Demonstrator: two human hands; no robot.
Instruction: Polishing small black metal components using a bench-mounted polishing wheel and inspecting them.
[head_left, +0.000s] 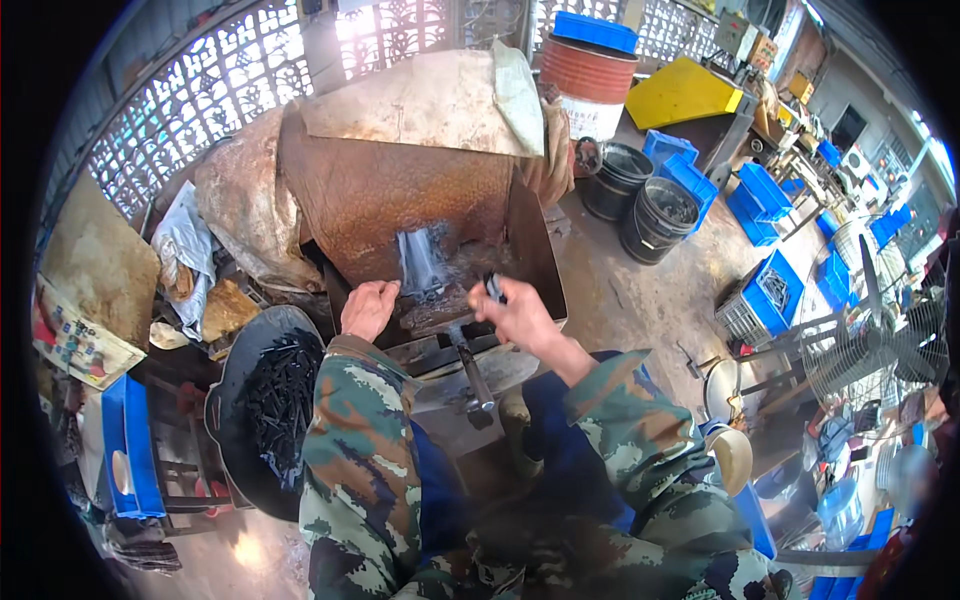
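My right hand (522, 315) is closed around a small dark piece (493, 287), held upright between thumb and fingers over the front of a rusty metal machine housing (540, 255). My left hand (369, 309) is at the housing's left front, back of the hand up, fingers curled; whatever they grip is hidden. Between and beyond my hands, a pale whitish stream (422, 262) runs down the middle of the housing. Below my right hand a metal rod (470, 370) juts toward me. By my left forearm stands a black pan (225, 425) heaped with dark narrow strips (285, 395).
A stained brown sheet (400, 195) hangs behind the housing. To the right stand black buckets (655, 228), blue crates (770, 290) and a large fan (880, 340). A control box (80, 335) and blue bin (130, 450) are at left.
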